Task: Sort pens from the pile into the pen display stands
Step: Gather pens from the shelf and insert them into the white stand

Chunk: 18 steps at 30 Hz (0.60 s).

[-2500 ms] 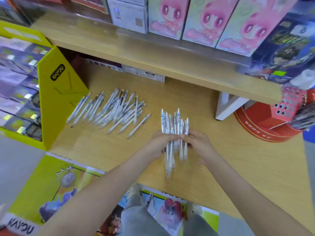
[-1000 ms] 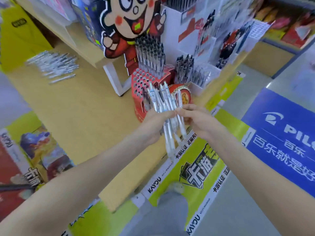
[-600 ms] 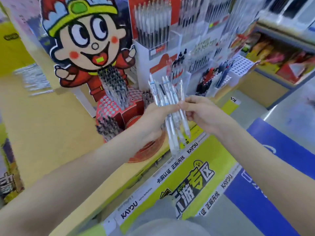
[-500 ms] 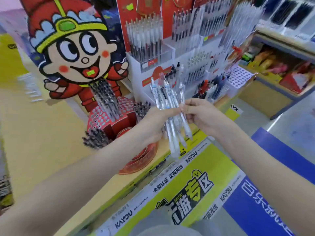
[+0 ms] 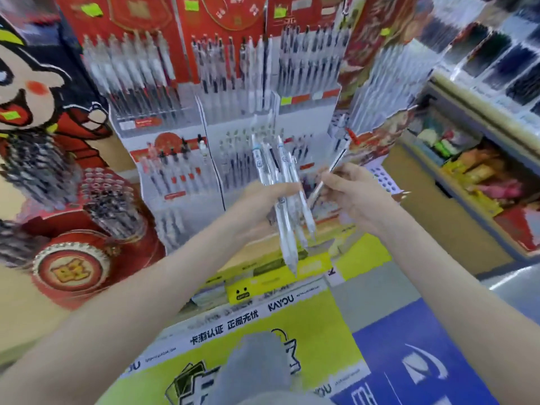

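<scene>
Left hand [image 5: 260, 200] grips the fanned bundle of slim, glossy white plastic pens [image 5: 287, 241] mid-scene, right hand [image 5: 353, 191] pinches a single pen [image 5: 336, 160] just right of it, so the sorting step looks under way, and next it needs a matching slot in the clear tiered display stands [image 5: 187, 209] just beyond.

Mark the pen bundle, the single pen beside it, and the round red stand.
pen bundle [image 5: 287, 244], head view, barrels below the left hand [image 5: 260, 203].
single pen [image 5: 336, 160], head view, shaft above the right hand [image 5: 353, 194].
round red stand [image 5: 70, 268], head view, front emblem.
</scene>
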{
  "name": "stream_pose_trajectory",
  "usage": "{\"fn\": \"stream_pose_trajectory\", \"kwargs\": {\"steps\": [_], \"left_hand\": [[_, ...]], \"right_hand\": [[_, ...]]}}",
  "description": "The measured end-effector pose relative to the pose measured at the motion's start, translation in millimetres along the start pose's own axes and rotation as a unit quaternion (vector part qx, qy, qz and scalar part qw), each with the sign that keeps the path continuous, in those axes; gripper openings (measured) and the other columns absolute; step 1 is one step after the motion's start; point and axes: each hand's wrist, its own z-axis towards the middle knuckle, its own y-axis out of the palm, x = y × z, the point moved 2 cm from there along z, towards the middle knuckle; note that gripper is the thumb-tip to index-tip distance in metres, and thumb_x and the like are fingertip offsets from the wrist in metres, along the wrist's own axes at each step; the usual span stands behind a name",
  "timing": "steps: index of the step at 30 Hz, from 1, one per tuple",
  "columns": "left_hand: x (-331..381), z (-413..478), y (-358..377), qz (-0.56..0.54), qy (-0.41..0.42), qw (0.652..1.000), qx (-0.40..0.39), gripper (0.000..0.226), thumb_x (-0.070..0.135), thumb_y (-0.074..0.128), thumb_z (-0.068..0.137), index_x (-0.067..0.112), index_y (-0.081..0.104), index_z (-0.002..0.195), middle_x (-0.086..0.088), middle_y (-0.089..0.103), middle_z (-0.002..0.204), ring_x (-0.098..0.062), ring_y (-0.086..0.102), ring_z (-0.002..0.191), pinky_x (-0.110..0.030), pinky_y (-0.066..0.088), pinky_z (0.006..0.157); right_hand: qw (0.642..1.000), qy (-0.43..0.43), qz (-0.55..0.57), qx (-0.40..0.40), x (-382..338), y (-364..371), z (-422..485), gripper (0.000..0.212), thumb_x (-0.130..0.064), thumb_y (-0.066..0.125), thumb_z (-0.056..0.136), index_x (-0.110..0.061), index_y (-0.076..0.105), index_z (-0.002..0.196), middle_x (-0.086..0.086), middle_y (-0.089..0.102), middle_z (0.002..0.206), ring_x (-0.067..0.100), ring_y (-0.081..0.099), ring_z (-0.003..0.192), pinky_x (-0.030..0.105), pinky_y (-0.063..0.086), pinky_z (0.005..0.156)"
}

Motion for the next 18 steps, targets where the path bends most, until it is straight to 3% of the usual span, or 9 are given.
{"fn": "stream_pose_trajectory", "kwargs": {"steps": [3, 8, 10, 12, 14, 18], "left_hand": [[2.3, 23.4, 26.7, 0.002, -0.006, 1.000, 0.028, 0.015, 0.003, 0.068, 0.086, -0.003, 0.062, 0.098, -0.018, 0.065, 0.080, -0.017, 0.065, 0.052, -0.021, 0.051, 0.044], [9.4, 71.0, 65.2, 0.019, 0.007, 1.000, 0.016, 0.018, 0.000, 0.067, 0.086, -0.004, 0.065, 0.104, -0.008, 0.072, 0.079, -0.014, 0.069, 0.062, -0.023, 0.054, 0.053], [15.7, 87.8, 75.7, 0.037, 0.002, 0.999, 0.036, 0.027, 0.009, 0.072, 0.084, 0.000, 0.064, 0.108, -0.003, 0.071, 0.093, -0.013, 0.067, 0.085, -0.024, 0.051, 0.074], [20.6, 100.5, 81.7, 0.034, 0.001, 0.998, 0.055, 0.031, 0.015, 0.074, 0.083, 0.004, 0.062, 0.109, 0.002, 0.063, 0.109, -0.013, 0.055, 0.104, -0.028, 0.035, 0.095], [23.9, 110.8, 81.2, 0.016, 0.006, 0.997, 0.072, 0.024, 0.016, 0.073, 0.085, 0.007, 0.058, 0.101, 0.006, 0.057, 0.100, -0.007, 0.049, 0.089, -0.028, 0.028, 0.093], [20.2, 114.7, 79.4, -0.001, 0.038, 0.994, 0.100, 0.021, 0.013, 0.070, 0.086, 0.014, 0.049, 0.085, 0.012, 0.053, 0.077, -0.006, 0.048, 0.071, -0.020, 0.036, 0.076]], "right_hand": [[0.999, -0.006, -0.032, -0.024, -3.2, -34.0, 27.1, 0.004, 0.000, 0.054, 0.090, -0.002, 0.055, 0.087, 0.015, 0.056, 0.076, 0.011, 0.056, 0.053, 0.022, 0.051, 0.056], [0.995, 0.006, -0.067, -0.077, -4.4, -65.6, 76.0, 0.008, -0.002, 0.058, 0.089, 0.000, 0.054, 0.095, 0.013, 0.051, 0.070, 0.015, 0.053, 0.050, 0.026, 0.049, 0.050], [0.995, 0.002, -0.064, -0.070, -9.1, -81.4, 95.8, 0.008, -0.005, 0.057, 0.090, 0.000, 0.054, 0.096, 0.011, 0.050, 0.068, 0.013, 0.052, 0.048, 0.025, 0.046, 0.048], [0.996, -0.011, -0.069, -0.051, -8.9, -103.0, 113.8, 0.009, -0.006, 0.058, 0.091, 0.001, 0.055, 0.097, 0.010, 0.052, 0.068, 0.015, 0.054, 0.052, 0.027, 0.048, 0.052], [0.995, -0.024, -0.089, -0.029, -1.6, -126.0, 128.4, 0.007, -0.007, 0.059, 0.092, 0.000, 0.057, 0.093, 0.011, 0.059, 0.069, 0.018, 0.061, 0.061, 0.030, 0.053, 0.062], [0.982, -0.042, -0.181, -0.020, 18.0, -158.8, 141.0, 0.007, -0.004, 0.055, 0.093, -0.005, 0.056, 0.087, 0.014, 0.066, 0.079, 0.015, 0.068, 0.072, 0.024, 0.055, 0.069]]}}
